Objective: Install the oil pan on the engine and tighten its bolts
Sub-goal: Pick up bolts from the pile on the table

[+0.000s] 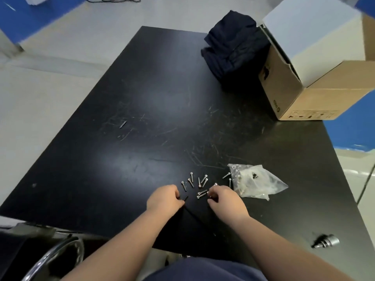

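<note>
Nearest you, at the right edge of the tabletop [101, 179], a stubby metal fitting [326, 241] lies by itself, well apart from the action. Now the hands. Your left hand [165, 198] has its fingers curled narrow round a thin black rod [185, 198], by the look of it a hex key, held ready as the driving tool. Your right hand [226, 198] has its fingers pinched in tight on one of the bolts [190, 182]. The rest are fanned out loose just beyond both hands, likely spread so each can be picked singly. Just right of them sits a clear plastic bag [255, 183] with more hardware inside, close enough to feed the pile. Further out on the left, a small metal bit [123, 124] lies alone. At the far right, a dark bundled cloth [231, 51] sits right beside an open cardboard box [328, 98]. No oil pan and no engine are in view, so I judge this as bolt sorting ahead of fitting.
</note>
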